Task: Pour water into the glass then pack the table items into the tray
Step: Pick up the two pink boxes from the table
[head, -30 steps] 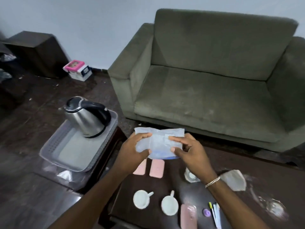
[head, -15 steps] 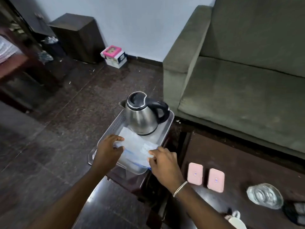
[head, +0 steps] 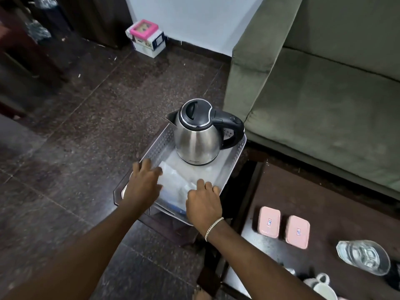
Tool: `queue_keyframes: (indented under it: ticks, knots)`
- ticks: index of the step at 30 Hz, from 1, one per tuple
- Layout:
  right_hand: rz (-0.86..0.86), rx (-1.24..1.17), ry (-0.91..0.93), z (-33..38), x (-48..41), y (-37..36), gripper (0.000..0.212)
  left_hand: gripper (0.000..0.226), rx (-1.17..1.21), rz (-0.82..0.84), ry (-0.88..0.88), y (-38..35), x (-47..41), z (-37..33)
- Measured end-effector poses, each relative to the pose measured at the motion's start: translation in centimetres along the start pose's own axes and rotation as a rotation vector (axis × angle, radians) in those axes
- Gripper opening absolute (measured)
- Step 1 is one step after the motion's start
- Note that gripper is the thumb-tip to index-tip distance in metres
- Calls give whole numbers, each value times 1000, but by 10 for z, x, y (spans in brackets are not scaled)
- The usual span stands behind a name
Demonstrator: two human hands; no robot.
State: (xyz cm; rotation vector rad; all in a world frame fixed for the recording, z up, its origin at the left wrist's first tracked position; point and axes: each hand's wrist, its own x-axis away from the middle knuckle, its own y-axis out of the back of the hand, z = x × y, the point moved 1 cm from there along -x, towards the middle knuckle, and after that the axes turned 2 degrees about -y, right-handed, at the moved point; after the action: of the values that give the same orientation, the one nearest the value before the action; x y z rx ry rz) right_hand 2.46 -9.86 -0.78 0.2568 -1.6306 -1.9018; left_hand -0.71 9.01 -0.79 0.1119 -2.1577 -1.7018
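A grey perforated tray (head: pixel 156 146) sits on a small dark stand. A steel kettle (head: pixel 197 135) with a black handle stands at the tray's far end. A clear plastic packet (head: pixel 175 184) lies low in the near half of the tray. My left hand (head: pixel 143 185) grips the packet's left edge, and my right hand (head: pixel 204 202), with a bracelet on its wrist, grips its near right corner. On the dark coffee table (head: pixel 324 202) to the right are two pink boxes (head: pixel 269 221) (head: pixel 297 231), a glass (head: pixel 363 257) holding water and white cups (head: pixel 322 286).
A green sofa (head: pixel 324 105) stands behind the coffee table, close to the tray's right side. A pink-and-white box (head: pixel 147 37) rests on the dark tiled floor by the wall. Dark wooden furniture lines the far left.
Both hands carried the packet from above the coffee table leftward to the tray and lowered it in front of the kettle. My view swung left and down with them.
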Motion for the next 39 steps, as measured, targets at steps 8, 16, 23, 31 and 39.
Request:
queue_keyframes:
  ticks: [8, 16, 23, 31, 39]
  knots:
    - [105, -89, 128, 11, -12, -6, 21, 66, -26, 256, -100, -2, -15, -13]
    - [88, -95, 109, 9, -8, -6, 24, 69, -33, 228, -103, -2, -14, -19]
    - [-250, -302, 138, -32, 26, 30, 33, 54, 178, -123, -197, 15, 17, -57]
    - [-361, -374, -60, -166, 97, 42, 36, 51, 237, -128, -460, -2, 47, -181]
    - [-54, -122, -314, -282, 159, 5, 70, 90, 136, 215, -425, -76, 49, -282]
